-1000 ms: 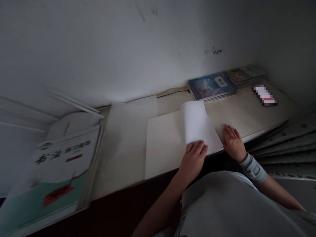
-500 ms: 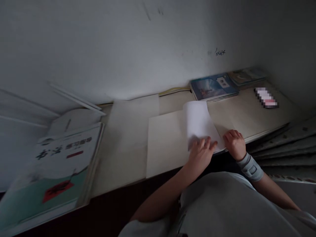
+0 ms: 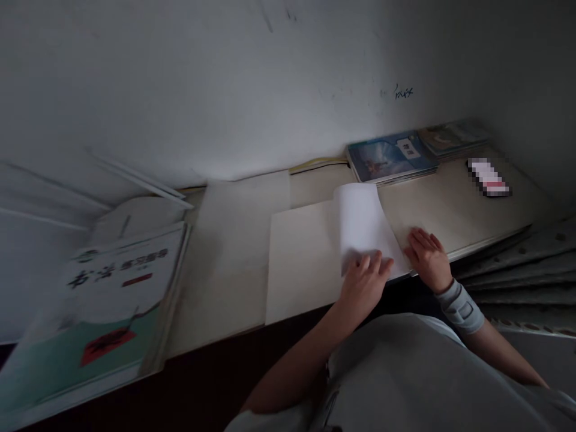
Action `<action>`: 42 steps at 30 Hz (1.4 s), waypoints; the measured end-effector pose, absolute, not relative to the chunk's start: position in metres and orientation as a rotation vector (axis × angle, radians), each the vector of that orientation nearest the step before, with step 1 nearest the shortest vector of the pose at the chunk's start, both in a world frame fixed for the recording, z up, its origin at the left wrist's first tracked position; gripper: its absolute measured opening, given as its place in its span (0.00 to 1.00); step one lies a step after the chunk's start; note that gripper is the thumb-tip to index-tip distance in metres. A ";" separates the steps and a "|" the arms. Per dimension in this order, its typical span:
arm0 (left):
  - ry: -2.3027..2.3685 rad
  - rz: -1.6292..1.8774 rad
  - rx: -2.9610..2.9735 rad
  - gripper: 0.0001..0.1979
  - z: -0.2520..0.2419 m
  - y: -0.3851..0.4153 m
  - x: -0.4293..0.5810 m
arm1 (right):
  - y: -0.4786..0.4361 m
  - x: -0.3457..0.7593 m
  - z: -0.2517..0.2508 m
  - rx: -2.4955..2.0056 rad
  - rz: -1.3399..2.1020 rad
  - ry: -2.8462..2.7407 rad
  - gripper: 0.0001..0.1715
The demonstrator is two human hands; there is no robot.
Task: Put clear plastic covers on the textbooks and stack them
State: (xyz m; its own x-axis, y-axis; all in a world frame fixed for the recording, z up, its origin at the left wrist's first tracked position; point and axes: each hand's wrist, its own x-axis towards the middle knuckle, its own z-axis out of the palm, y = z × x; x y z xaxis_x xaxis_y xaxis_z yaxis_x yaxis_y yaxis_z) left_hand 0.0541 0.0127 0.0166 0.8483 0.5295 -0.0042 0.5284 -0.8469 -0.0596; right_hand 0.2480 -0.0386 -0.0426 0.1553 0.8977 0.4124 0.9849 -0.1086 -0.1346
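A large pale sheet of paper (image 3: 300,258) lies on the desk, its right part turned over to the left as a whiter, curved flap (image 3: 360,219). My left hand (image 3: 363,282) rests on the lower part of this flap, fingers spread and pressing it down. Beside the flap's lower right edge, my right hand (image 3: 429,259) lies palm down with its fingers stretched out over the desk top. Whether its thumb touches the paper edge I cannot tell. A grey band (image 3: 461,306) is around my right wrist.
Blue-covered books (image 3: 389,159) and another stack (image 3: 454,139) lie along the wall. A phone (image 3: 489,177) with a blurred screen sits at the right. On the left is a stack of large books with a green and white cover (image 3: 121,300). Patterned cloth (image 3: 531,264) hangs at the right.
My right hand has uncurled its fingers and flattened, reaching slightly farther up the desk. My left hand stays on the flap, nearly still. The paper looks unchanged.
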 end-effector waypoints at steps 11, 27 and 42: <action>-0.920 -0.065 -2.909 0.19 0.008 0.008 0.076 | -0.034 0.253 -0.026 -2.050 -0.112 -1.709 0.15; -0.969 -0.054 -2.925 0.19 0.007 0.008 0.072 | -0.036 0.258 -0.041 -2.035 -0.310 -1.755 0.17; -0.955 -0.091 -2.924 0.19 0.005 0.009 0.069 | -0.025 0.260 -0.034 -2.091 -0.301 -1.792 0.15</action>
